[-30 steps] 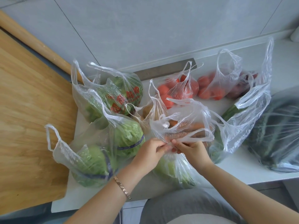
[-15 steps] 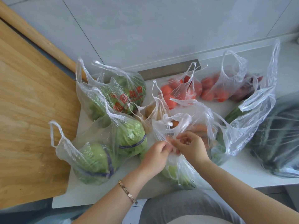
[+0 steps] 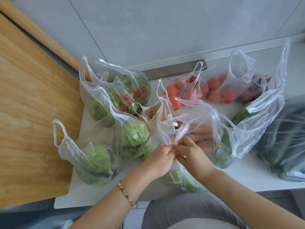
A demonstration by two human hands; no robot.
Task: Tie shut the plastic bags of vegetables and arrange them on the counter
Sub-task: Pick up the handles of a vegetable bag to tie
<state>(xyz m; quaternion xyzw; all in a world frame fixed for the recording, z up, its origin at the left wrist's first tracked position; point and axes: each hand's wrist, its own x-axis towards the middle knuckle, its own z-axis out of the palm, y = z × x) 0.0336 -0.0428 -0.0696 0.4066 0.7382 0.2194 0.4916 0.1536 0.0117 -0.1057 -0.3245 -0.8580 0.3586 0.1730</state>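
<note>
View from above of a white counter crowded with thin clear plastic bags of vegetables. At the near edge, the left hand and right hand meet with fingertips pressed together. Both pinch a twisted plastic handle that rises between them. I cannot tell which bag it belongs to. Under the hands lies a bag of leafy greens. Just behind them is a bag of carrots, its top loose and open.

To the left, a large bag with two pale green cabbages sits partly on a wooden board, its handles sticking up. Behind it stands a bag with red print, holding more greens. A small bag of potatoes is wedged between that one and the carrots. Along the grey wall are two bags of tomatoes, both untied. To the right a tall open bag holds a cucumber and touches the carrot bag. At the far right is a bag of dark green vegetables, blurred. A bracelet circles the left wrist.
</note>
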